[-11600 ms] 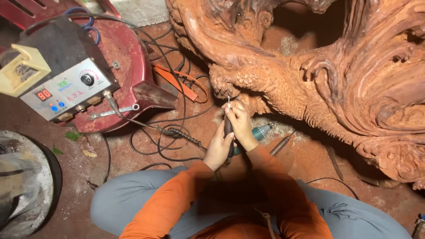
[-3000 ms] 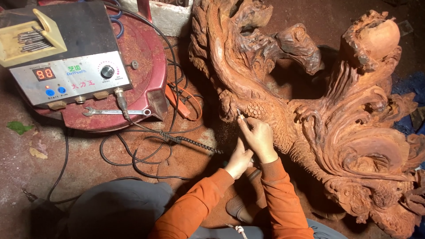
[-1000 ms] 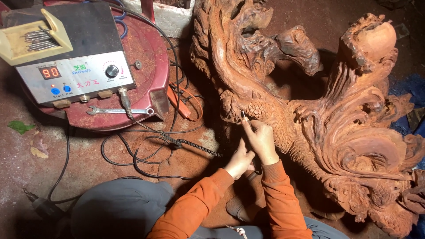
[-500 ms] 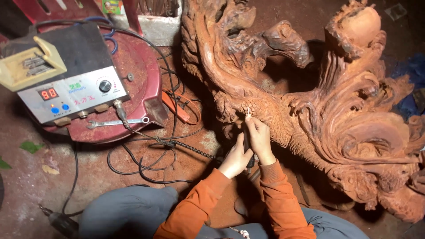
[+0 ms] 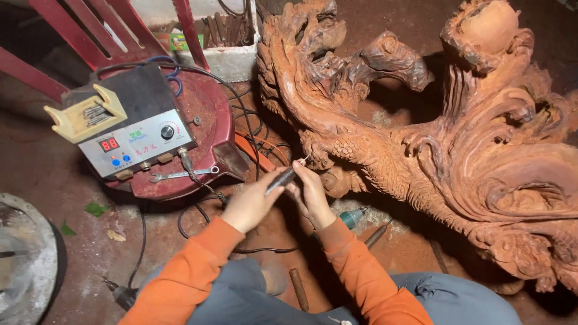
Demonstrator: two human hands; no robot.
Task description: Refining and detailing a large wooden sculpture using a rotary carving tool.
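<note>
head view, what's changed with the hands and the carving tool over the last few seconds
Both hands have drawn back a little from the wood carving: the left hand and right hand now sit lower left, and the rotary handpiece shows plainly, its tip near the scaled part. The grip is unchanged, both hands still on the tool. The control box on the red chair has not moved.

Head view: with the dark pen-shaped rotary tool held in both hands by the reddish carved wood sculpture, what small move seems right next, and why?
Probably ease the dark pen-shaped rotary tool forward a touch. Its tip sits right at the scaled part of the reddish carved wood sculpture, contact unclear, with the left hand gripping the tool's body and the right hand steadying it near the tip.
</note>
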